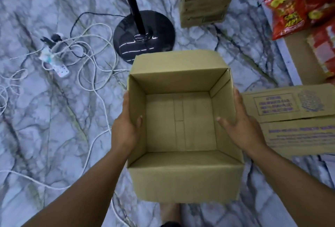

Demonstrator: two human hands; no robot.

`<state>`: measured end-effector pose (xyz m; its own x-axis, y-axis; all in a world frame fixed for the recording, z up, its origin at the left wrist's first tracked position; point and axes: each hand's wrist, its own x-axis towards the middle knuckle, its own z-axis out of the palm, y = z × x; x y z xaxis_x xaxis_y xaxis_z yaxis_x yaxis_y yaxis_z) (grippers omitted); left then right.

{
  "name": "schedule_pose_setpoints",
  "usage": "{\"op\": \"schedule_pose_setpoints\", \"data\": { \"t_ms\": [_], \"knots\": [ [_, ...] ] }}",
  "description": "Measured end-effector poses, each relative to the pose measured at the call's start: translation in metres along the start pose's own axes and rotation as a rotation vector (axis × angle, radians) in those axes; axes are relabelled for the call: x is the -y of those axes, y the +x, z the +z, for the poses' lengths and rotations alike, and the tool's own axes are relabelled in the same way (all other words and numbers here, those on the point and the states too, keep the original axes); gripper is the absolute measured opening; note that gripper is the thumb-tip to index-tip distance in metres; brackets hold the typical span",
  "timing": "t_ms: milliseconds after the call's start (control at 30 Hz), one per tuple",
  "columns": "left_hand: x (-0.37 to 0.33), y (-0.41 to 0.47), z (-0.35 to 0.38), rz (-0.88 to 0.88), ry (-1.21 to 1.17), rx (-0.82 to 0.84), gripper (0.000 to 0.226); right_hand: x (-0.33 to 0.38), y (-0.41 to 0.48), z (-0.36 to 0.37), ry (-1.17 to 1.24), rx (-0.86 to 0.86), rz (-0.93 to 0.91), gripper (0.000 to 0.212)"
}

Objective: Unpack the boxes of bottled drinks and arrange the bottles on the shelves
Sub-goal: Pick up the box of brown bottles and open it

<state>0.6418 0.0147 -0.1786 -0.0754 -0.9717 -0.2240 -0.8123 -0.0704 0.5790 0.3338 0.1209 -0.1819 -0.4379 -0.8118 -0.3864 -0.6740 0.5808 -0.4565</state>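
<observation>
Carton: empty carton, held level so its bare inside shows.
Grip: left hand and right hand pinch opposite walls, thumbs inside, fingers outside.
Likely next: the flattened cardboard alongside.

I can't read a single word from here: the purple print on the flattened cardboard at the right is too blurred. The yellow lettering on the red snack bags at the far right is smeared as well. The far carton shows only a barcode and illegible lines.
</observation>
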Motion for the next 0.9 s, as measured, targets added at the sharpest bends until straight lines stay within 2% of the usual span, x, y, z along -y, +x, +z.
{"op": "schedule_pose_setpoints", "data": {
  "t_ms": [167, 300, 500, 667, 900],
  "knots": [
    [0.015, 0.069, 0.036, -0.061, 0.011, 0.018, 0.088, 0.005, 0.079, 0.031, 0.035, -0.001, -0.017, 0.101],
    [0.024, 0.122, 0.063, -0.061, -0.026, 0.024, 0.087, 0.004, 0.135, 0.056, 0.072, -0.086, -0.105, 0.098],
    [0.024, 0.189, 0.072, -0.061, -0.021, 0.007, 0.086, 0.023, 0.201, 0.066, -0.005, -0.050, -0.026, 0.096],
    [0.024, 0.214, 0.075, -0.083, -0.017, -0.023, 0.090, 0.041, 0.235, 0.057, -0.046, -0.040, -0.018, 0.094],
    [0.022, 0.217, 0.078, -0.112, -0.039, -0.030, 0.099, 0.041, 0.237, 0.057, -0.065, -0.065, -0.026, 0.094]
  ]
}}
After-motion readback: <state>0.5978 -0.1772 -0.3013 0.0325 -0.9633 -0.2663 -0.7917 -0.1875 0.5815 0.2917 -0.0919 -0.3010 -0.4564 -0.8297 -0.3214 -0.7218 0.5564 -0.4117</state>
